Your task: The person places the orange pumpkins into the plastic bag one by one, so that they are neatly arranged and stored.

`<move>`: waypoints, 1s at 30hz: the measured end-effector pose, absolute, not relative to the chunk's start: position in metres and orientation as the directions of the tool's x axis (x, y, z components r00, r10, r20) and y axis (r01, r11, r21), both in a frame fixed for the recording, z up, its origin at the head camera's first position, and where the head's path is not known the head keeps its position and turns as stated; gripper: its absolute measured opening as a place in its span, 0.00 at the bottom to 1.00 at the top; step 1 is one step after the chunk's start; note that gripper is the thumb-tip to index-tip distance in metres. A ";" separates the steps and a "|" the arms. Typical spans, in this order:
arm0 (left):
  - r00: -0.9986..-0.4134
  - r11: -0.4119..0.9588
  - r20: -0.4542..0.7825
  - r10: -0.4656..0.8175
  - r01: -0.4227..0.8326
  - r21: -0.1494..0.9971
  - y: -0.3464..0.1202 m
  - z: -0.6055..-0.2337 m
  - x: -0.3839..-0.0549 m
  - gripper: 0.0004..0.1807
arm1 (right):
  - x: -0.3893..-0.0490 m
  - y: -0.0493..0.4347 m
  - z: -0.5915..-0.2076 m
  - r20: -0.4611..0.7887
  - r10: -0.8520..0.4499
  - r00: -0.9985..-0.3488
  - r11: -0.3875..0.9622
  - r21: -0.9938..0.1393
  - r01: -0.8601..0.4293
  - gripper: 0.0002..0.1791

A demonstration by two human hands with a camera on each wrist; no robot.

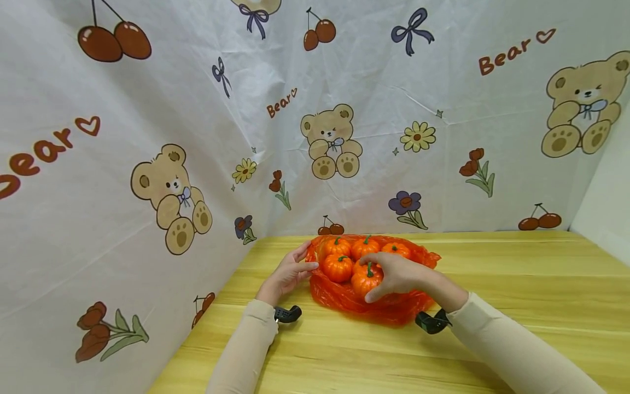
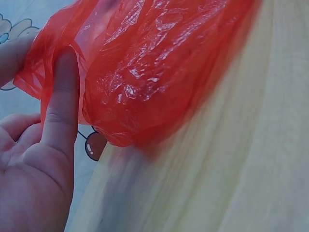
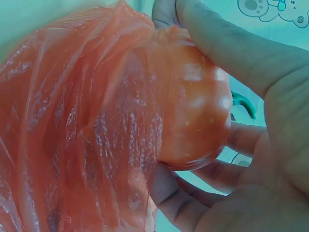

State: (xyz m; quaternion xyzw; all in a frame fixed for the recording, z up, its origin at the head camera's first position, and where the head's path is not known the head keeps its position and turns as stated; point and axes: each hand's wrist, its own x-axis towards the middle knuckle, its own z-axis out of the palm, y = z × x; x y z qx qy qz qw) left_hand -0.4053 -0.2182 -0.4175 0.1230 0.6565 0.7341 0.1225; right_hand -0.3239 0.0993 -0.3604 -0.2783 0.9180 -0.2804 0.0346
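Note:
A thin red plastic bag (image 1: 344, 306) lies spread on the table, with several small orange pumpkins with green stems gathered in its opening. My left hand (image 1: 287, 273) pinches the bag's left edge between thumb and fingers; in the left wrist view the crinkled film of the bag (image 2: 149, 72) hangs from that hand (image 2: 43, 169). At the front of the group, my right hand (image 1: 401, 273) grips a pumpkin (image 1: 364, 284) from its right side. Seen from the right wrist, thumb and fingers curl round this pumpkin (image 3: 198, 111), and bag film covers part of it.
Other pumpkins sit behind and beside the held one, among them a left one (image 1: 337, 268) and a back right one (image 1: 396, 249). The wooden table (image 1: 517, 295) meets a bear-print cloth (image 1: 374, 191) at the back and left. A black wrist camera (image 1: 287, 314) is strapped below the left hand.

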 end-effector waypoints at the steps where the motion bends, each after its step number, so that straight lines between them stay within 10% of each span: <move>1: -0.940 -0.108 0.020 0.341 -0.019 0.994 -0.218 -0.417 -0.405 0.47 | -0.323 0.099 -0.360 0.087 -0.536 -0.840 0.686 -0.535 -0.493 0.45; 30: -0.927 -0.138 0.044 0.372 -0.008 0.990 -0.217 -0.414 -0.402 0.47 | -0.318 0.102 -0.364 0.055 -0.532 -0.845 0.726 -0.482 -0.489 0.45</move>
